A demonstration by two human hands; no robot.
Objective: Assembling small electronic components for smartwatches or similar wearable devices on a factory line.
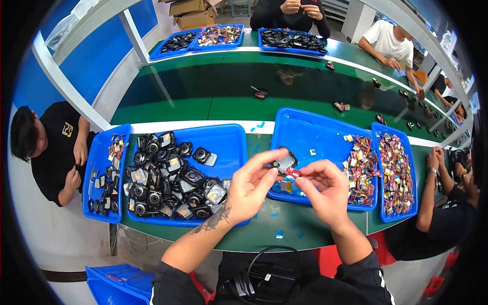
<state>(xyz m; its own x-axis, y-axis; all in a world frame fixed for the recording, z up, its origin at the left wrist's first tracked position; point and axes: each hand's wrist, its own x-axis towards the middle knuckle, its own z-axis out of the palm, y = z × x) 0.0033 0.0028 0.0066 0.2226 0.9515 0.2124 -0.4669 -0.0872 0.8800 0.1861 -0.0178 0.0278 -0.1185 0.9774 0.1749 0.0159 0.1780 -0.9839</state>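
Over the near edge of the bench, my left hand (248,190) grips a small dark watch-like housing (286,161) between thumb and index finger, its grey face showing. My right hand (325,190) has thumb and fingers pinched on a small red circuit board (292,173) against the lower edge of the housing; whether the two are joined I cannot tell. Beneath my hands is a blue tray (300,127) with many small red boards (360,170) heaped at its right. To the left, another blue tray (230,142) holds a pile of black watch housings (170,178).
A narrow blue tray (101,152) stands far left beside a seated person; another, with a heap of boards (395,175), is at the right. A green conveyor (203,94) carries scattered parts beyond a white rail. More people and trays line the far side. A coiled black cable (249,284) lies at my lap.
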